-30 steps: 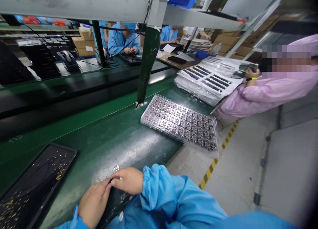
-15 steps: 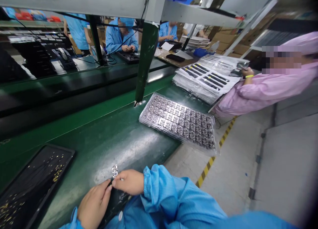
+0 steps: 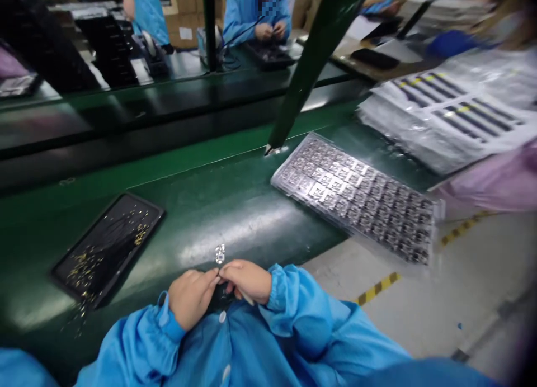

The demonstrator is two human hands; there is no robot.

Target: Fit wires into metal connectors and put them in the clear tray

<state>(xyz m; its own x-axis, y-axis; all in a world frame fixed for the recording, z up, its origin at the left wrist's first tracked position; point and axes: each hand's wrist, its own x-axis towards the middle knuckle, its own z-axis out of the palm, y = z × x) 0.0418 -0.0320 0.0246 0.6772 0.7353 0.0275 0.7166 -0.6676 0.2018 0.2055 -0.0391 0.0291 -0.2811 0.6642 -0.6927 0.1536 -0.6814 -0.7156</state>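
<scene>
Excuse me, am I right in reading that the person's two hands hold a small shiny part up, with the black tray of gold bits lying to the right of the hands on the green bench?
Not quite: the head view shows the black tray of gold bits lying to the left of the hands, not the right. The rest stands: the left hand and right hand hold the small shiny part up, and the tray is on the green bench.

Parts tray point(image 3: 107, 250) left, blister tray point(image 3: 356, 199) right

The tiny clear part point(image 3: 220, 254) above the fingertips point(image 3: 213, 275) was too small to make out (just a glint), and the fingers hid what lay below it. The gold specks point(image 3: 140, 234) in the black tray point(image 3: 130, 258) at left were too small to identify. The blue-sleeved co-worker point(image 3: 257, 15) at top centre was cut off by the upper edge.
</scene>
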